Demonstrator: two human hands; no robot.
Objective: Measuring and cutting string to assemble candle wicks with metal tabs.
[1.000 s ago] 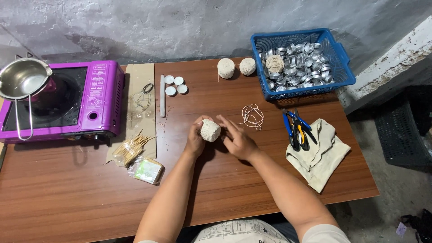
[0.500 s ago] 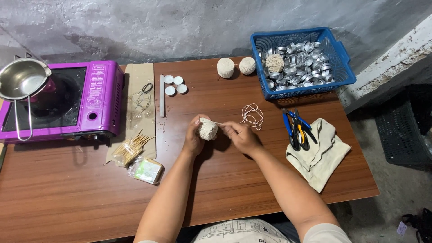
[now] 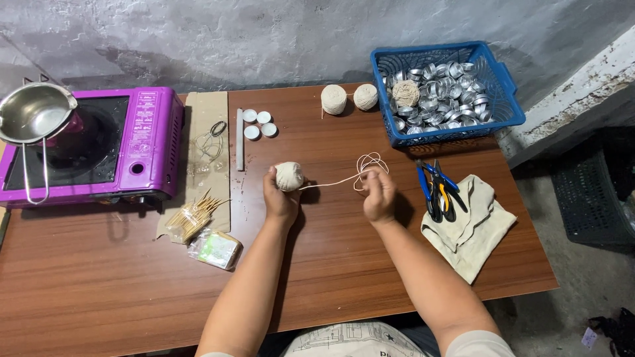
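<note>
left hand (image 3: 280, 197): fingers curled around ball of string (image 3: 289, 176) | right hand (image 3: 379, 196): fingers pinched on string (image 3: 331, 182) pulled taut | table (image 3: 119, 284)

Both forearms reach up from the bottom edge of the view, bare to above the elbow, and converge slightly toward the middle of the desk. The left hand (image 3: 281, 195) is raised on a straight wrist, its fingers (image 3: 272, 177) curled upward and closed around what it holds, the back of the hand toward the camera. The right hand (image 3: 379, 195) sits level with it and well apart to the right, knuckles up, wrist bent a little inward. Its fingers (image 3: 374, 177) are tucked together at the tip, apparently in a pinch, though the grip itself is hidden beneath the knuckles.
</note>
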